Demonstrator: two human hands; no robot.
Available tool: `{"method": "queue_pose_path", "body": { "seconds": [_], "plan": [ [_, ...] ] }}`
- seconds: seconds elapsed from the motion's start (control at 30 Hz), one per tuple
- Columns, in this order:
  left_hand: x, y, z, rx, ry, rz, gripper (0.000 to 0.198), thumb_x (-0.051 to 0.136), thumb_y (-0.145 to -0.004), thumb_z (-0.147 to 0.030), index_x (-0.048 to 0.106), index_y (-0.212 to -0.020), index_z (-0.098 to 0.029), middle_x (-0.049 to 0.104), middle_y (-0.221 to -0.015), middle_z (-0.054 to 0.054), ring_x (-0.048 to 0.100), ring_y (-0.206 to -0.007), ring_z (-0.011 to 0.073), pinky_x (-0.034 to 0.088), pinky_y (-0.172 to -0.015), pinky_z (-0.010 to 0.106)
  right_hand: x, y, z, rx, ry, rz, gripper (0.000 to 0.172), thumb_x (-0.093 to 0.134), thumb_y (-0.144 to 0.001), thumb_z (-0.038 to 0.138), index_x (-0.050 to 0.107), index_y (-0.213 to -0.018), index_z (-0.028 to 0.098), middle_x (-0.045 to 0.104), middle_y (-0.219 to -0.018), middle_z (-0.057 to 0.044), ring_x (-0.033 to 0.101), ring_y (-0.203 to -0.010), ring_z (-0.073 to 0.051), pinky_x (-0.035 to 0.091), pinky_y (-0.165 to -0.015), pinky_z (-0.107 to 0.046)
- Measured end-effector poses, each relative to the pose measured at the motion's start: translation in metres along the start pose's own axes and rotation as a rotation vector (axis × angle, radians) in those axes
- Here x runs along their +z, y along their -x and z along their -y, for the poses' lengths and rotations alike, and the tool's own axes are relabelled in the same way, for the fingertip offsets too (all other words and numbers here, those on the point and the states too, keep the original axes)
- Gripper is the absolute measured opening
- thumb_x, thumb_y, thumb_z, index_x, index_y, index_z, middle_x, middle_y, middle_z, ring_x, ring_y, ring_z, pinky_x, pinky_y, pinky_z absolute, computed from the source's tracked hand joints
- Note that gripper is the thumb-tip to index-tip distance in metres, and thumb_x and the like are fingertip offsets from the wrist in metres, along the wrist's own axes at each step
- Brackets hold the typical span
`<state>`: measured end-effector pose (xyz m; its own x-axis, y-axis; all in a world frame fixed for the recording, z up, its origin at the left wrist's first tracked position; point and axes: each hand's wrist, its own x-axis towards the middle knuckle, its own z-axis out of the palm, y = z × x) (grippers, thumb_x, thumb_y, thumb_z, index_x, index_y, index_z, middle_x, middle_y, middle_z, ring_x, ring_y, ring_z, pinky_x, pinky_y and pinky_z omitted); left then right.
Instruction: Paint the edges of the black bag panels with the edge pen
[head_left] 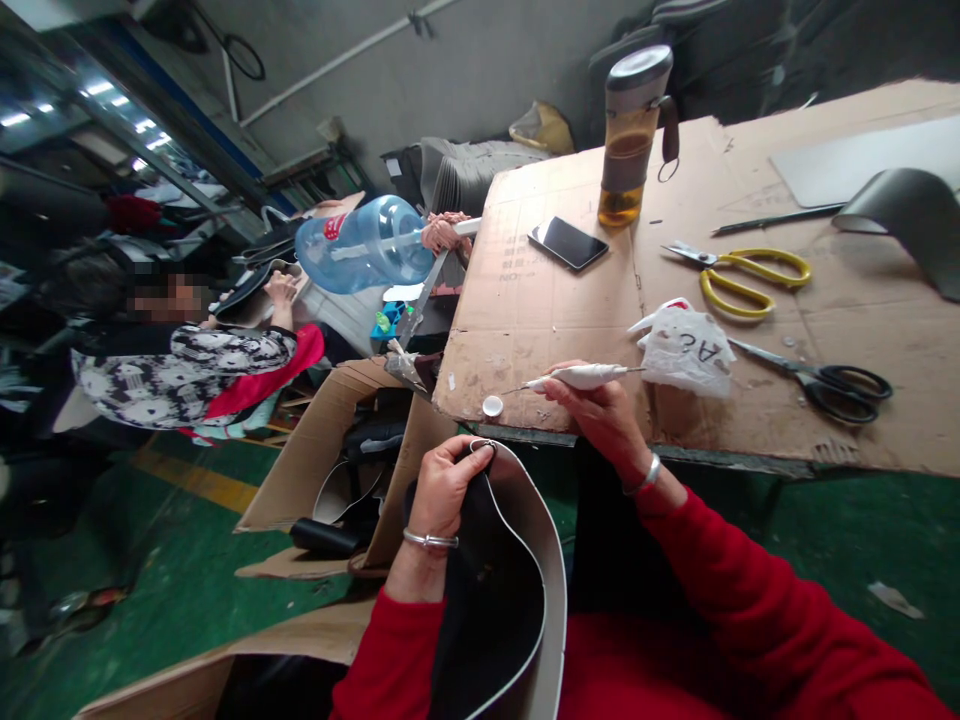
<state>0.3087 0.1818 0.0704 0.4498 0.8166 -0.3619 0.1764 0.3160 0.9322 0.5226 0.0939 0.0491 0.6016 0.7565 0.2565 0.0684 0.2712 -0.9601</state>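
My left hand (pixel 442 490) pinches the top edge of a black sheet piece (pixel 487 590) with a pale inner side and a white edge, which hangs curved over my lap. Above the table's near edge, my right hand (pixel 600 415) grips a white-wrapped tool (pixel 589 377) with a thin, dark point at its left end. That point is close to a small round white cap (pixel 492 406) on the table corner; whether they touch I cannot tell. Right of the tool lies a crumpled clear plastic bag (pixel 686 350) with black lettering.
Cardboard covers the table (pixel 540 310). On it are a phone (pixel 568 244), a tea bottle (pixel 634 135), yellow-handled scissors (pixel 742 275), black-handled scissors (pixel 829 385) and a pencil (pixel 776 219). Open cardboard boxes (pixel 300 450) stand at left, near a blue water jug (pixel 367 245) and a co-worker (pixel 187 365).
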Motion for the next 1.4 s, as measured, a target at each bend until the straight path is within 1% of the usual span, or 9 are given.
{"method": "queue_pose_path", "body": {
  "seconds": [0.07, 0.17, 0.23, 0.4, 0.57, 0.77, 1.0, 1.27, 1.4],
  "plan": [
    [-0.003, -0.001, 0.002, 0.012, -0.024, -0.006, 0.029, 0.09, -0.064, -0.033, 0.078, -0.083, -0.015, 0.075, -0.078, 0.003, 0.065, -0.07, 0.0143, 0.05, -0.067, 0.022, 0.004, 0.001, -0.003, -0.041, 0.08, 0.028, 0.029, 0.074, -0.088, 0.047, 0.074, -0.092, 0.018, 0.072, -0.089, -0.004, 0.066, -0.079, -0.019, 0.053, -0.071, -0.03],
    [-0.005, -0.001, 0.003, 0.011, -0.067, 0.027, 0.03, 0.088, -0.068, -0.035, 0.08, -0.088, -0.015, 0.076, -0.083, 0.005, 0.065, -0.073, 0.015, 0.051, -0.069, 0.023, 0.008, 0.005, -0.005, -0.012, 0.177, 0.127, 0.027, 0.073, -0.089, 0.047, 0.075, -0.096, 0.021, 0.073, -0.087, -0.002, 0.065, -0.074, -0.018, 0.05, -0.066, -0.028],
    [-0.006, -0.001, 0.002, 0.012, -0.072, 0.045, 0.029, 0.088, -0.069, -0.036, 0.08, -0.087, -0.014, 0.076, -0.082, 0.005, 0.065, -0.072, 0.0145, 0.051, -0.068, 0.022, 0.009, 0.007, -0.005, -0.004, 0.251, 0.175, 0.026, 0.074, -0.089, 0.047, 0.075, -0.099, 0.023, 0.074, -0.091, -0.002, 0.068, -0.078, -0.019, 0.051, -0.069, -0.028],
    [-0.008, -0.002, 0.002, -0.01, 0.02, 0.04, 0.029, 0.091, -0.064, -0.033, 0.079, -0.083, -0.014, 0.074, -0.077, 0.003, 0.064, -0.068, 0.0136, 0.05, -0.065, 0.022, 0.009, 0.008, -0.007, -0.039, 0.352, 0.173, 0.025, 0.074, -0.089, 0.048, 0.077, -0.1, 0.026, 0.076, -0.098, -0.003, 0.07, -0.086, -0.022, 0.053, -0.077, -0.03],
    [-0.012, -0.005, 0.002, -0.05, 0.075, 0.045, 0.031, 0.093, -0.06, -0.032, 0.079, -0.081, -0.015, 0.074, -0.076, 0.003, 0.065, -0.067, 0.0134, 0.05, -0.065, 0.022, 0.01, 0.006, -0.007, -0.048, 0.213, 0.121, 0.028, 0.072, -0.091, 0.048, 0.075, -0.098, 0.021, 0.075, -0.093, -0.004, 0.068, -0.079, -0.02, 0.051, -0.071, -0.03],
    [-0.01, -0.007, 0.001, -0.042, 0.041, 0.055, 0.033, 0.094, -0.058, -0.033, 0.08, -0.081, -0.013, 0.075, -0.079, 0.004, 0.064, -0.071, 0.0136, 0.05, -0.068, 0.021, 0.007, 0.002, -0.001, -0.091, 0.12, 0.138, 0.024, 0.071, -0.092, 0.044, 0.075, -0.093, 0.02, 0.073, -0.096, -0.005, 0.067, -0.089, -0.023, 0.051, -0.081, -0.033],
    [-0.009, -0.009, -0.001, -0.033, 0.028, 0.067, 0.033, 0.093, -0.059, -0.034, 0.079, -0.08, -0.012, 0.073, -0.076, 0.004, 0.062, -0.069, 0.0129, 0.049, -0.066, 0.021, 0.001, 0.004, 0.006, 0.046, -0.025, 0.204, 0.027, 0.072, -0.092, 0.045, 0.077, -0.086, 0.019, 0.073, -0.089, -0.004, 0.068, -0.084, -0.021, 0.053, -0.075, -0.03],
    [-0.007, -0.009, -0.005, -0.121, 0.081, 0.188, 0.034, 0.094, -0.057, -0.033, 0.078, -0.079, -0.011, 0.071, -0.073, 0.004, 0.06, -0.065, 0.0114, 0.046, -0.062, 0.02, -0.004, 0.007, 0.004, 0.161, -0.157, 0.284, 0.025, 0.077, -0.088, 0.043, 0.076, -0.089, 0.017, 0.073, -0.087, -0.004, 0.069, -0.082, -0.02, 0.054, -0.075, -0.03],
    [-0.006, -0.01, -0.005, -0.144, 0.107, 0.203, 0.036, 0.095, -0.056, -0.032, 0.079, -0.08, -0.012, 0.071, -0.073, 0.004, 0.06, -0.064, 0.0112, 0.045, -0.061, 0.02, -0.005, 0.007, 0.003, 0.203, -0.175, 0.329, 0.028, 0.076, -0.088, 0.044, 0.076, -0.089, 0.016, 0.074, -0.087, -0.005, 0.069, -0.083, -0.021, 0.054, -0.074, -0.03]
  ]
}}
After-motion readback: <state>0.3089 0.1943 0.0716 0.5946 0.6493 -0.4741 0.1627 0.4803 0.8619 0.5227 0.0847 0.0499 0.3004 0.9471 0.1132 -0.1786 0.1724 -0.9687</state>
